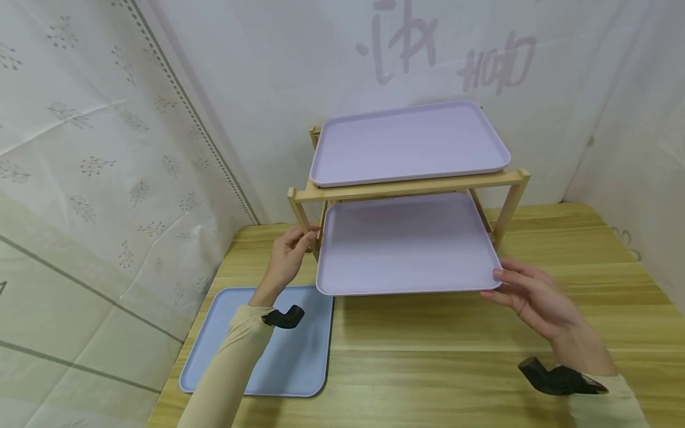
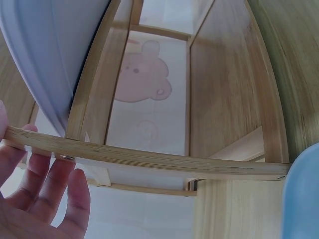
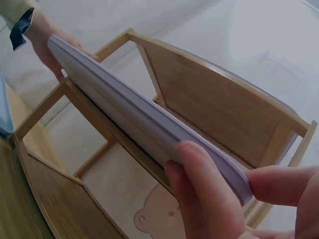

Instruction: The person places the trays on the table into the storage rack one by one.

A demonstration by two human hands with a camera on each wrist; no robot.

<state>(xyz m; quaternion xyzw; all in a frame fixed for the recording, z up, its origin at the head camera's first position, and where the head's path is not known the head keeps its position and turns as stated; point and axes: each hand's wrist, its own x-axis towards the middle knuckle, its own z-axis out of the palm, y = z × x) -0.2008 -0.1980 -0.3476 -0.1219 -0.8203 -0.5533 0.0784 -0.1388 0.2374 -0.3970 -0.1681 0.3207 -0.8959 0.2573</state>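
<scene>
A light wooden tiered rack (image 1: 412,187) stands on the table, with one lilac tray (image 1: 412,142) lying on its top level. Another lilac tray (image 1: 409,246) sits on the level below, its front edge jutting out past the posts. My right hand (image 1: 540,300) pinches this lower tray's front right corner, thumb on one side and fingers (image 3: 204,174) on the other. At the rack's front left post (image 2: 164,162), my left hand (image 1: 289,255) grips the wood, its fingers (image 2: 52,186) curled behind it.
A blue tray (image 1: 289,362) lies on the wooden table (image 1: 428,368) at the left, partly under my left forearm. Pale printed curtains (image 1: 257,71) hang close behind the rack and along the left side. Below the lilac trays, the rack has a bottom wooden shelf (image 2: 224,74).
</scene>
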